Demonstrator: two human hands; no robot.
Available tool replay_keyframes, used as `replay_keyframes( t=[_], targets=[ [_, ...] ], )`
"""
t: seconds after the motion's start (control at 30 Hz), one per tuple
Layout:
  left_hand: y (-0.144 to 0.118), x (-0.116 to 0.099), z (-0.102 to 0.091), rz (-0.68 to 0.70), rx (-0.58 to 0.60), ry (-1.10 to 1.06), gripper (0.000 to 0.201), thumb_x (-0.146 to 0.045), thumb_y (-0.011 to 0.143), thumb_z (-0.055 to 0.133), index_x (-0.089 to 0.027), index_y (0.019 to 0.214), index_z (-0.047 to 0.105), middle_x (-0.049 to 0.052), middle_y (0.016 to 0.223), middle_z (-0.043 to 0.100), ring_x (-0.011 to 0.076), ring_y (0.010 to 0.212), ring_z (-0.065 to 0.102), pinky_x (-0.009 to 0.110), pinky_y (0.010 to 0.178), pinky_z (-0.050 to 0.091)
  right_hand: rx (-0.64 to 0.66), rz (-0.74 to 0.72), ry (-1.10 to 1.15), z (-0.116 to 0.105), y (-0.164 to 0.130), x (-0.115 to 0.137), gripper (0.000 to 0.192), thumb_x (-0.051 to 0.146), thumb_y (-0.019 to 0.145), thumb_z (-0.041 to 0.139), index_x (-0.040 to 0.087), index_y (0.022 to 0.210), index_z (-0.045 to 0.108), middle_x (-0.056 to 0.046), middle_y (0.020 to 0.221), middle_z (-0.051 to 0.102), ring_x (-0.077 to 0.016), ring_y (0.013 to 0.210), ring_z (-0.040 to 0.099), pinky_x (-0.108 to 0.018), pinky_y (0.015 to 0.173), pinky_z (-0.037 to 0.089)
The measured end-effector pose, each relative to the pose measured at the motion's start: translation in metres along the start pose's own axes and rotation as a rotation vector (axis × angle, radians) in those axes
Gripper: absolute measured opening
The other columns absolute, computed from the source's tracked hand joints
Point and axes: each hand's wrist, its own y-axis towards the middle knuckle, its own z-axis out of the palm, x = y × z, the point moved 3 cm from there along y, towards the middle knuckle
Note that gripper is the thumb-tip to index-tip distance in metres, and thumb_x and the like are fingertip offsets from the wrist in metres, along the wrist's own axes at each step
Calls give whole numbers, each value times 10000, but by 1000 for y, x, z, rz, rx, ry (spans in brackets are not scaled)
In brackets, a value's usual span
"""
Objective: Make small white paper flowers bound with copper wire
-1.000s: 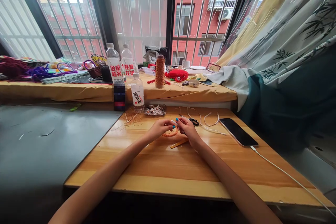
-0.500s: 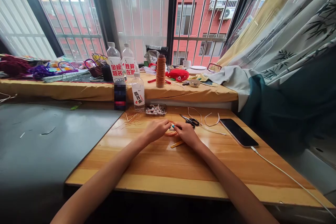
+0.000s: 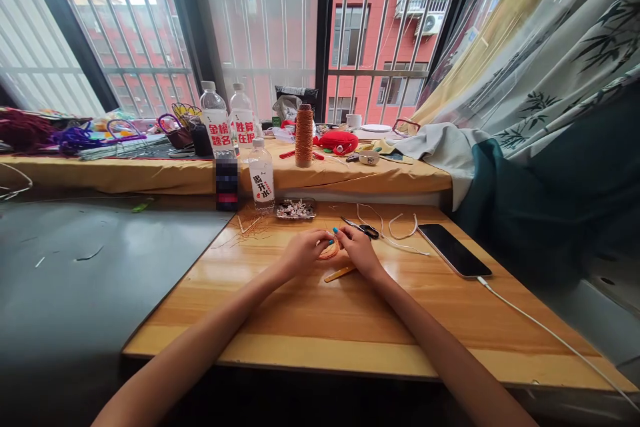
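Observation:
A small ring of orange cord (image 3: 329,253) is held between my two hands over the wooden table. My left hand (image 3: 306,250) is closed on its left and upper side. Pinched at its upper right is my right hand (image 3: 357,248), fingertips close to those of the left. Exactly what the right fingertips grip, cord end or ring, is too small to tell. Black-handled scissors (image 3: 369,231) lie just beyond the right hand. A flat yellow stick (image 3: 340,274) rests on the table below the hands.
A tray of small pieces (image 3: 296,209) and a water bottle (image 3: 262,177) stand behind the hands. White cords (image 3: 405,248) and a phone (image 3: 454,251) with its cable lie to the right. On the sill stands a cone of orange thread (image 3: 304,137).
Both hands have shifted a little, and the fingertips now meet above the ring instead of over its middle. The ring is tilted up more. The view has moved slightly.

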Motion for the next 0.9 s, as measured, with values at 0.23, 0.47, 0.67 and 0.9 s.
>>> replay_keyframes(
  t=[0.23, 0.47, 0.67, 0.9],
  targets=[
    [7, 10, 0, -159, 73, -200, 168, -184, 754, 465, -151, 811, 620, 11, 766, 637, 117, 713, 557, 184, 632, 399, 71, 47, 261, 3, 4, -3, 267, 416, 738, 427, 182, 609, 449, 35, 513, 406, -88, 471, 352, -213, 442, 260],
    [1, -3, -16, 196, 84, 586, 215, -224, 834, 361, -162, 840, 567, 38, 786, 557, 122, 662, 524, 212, 569, 349, 146, -104, -123, 3, 0, 6, 230, 307, 763, 403, 174, 591, 478, 22, 517, 447, -104, 513, 395, -225, 509, 269],
    [-3, -8, -17, 383, 166, 826, 151, -137, 822, 362, -142, 807, 512, 46, 782, 533, 131, 685, 519, 232, 594, 345, 166, -229, -416, 2, -5, 10, 234, 252, 793, 378, 179, 638, 536, -26, 646, 571, -131, 606, 480, -224, 548, 287],
    [-6, -13, -9, 259, 90, 637, 216, -232, 843, 339, -155, 820, 539, 38, 752, 535, 120, 668, 522, 215, 581, 350, 155, -220, -499, 3, -8, 12, 247, 243, 818, 356, 183, 672, 546, -50, 719, 603, -144, 655, 513, -231, 567, 290]
  ],
)
